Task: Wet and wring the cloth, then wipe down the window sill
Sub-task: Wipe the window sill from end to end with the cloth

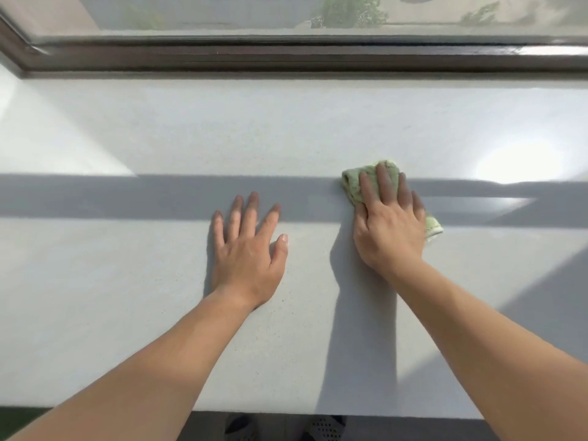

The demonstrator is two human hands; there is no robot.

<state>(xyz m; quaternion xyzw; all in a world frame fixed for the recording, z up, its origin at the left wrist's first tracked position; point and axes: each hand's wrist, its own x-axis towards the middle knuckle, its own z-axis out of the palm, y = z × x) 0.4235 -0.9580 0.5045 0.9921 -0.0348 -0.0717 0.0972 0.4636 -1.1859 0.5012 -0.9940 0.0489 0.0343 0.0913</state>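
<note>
Right hand (389,227): palm down, fingers straight and close together, pressing flat on the cloth; fingertips point to 11 o'clock; bare forearm enters from 5 o'clock

Left hand (246,249): palm down on bare sill, fingers straight and spread wide, holding nothing; fingertips point to 12 o'clock; forearm enters from 7 o'clock

Cloth (370,176): pale green, crumpled, on the sill beneath the right hand, at 2 o'clock from the left hand and apart from it; long axis runs 10 o'clock to 4 o'clock; one end shows past the fingertips, a pale-edged corner past the little-finger side

Window sill (159,138): wide, pale grey, speckled; a shadow band crosses it from 9 to 3 o'clock under both sets of fingers; glare patch at 3 o'clock of the cloth

Window frame (286,58): dark brown, along the sill's far edge at 12 o'clock; glass (222,14) above, blurred greenery beyond

Dark footwear (321,428): partly seen at 6 o'clock, below the sill's near edge
</note>
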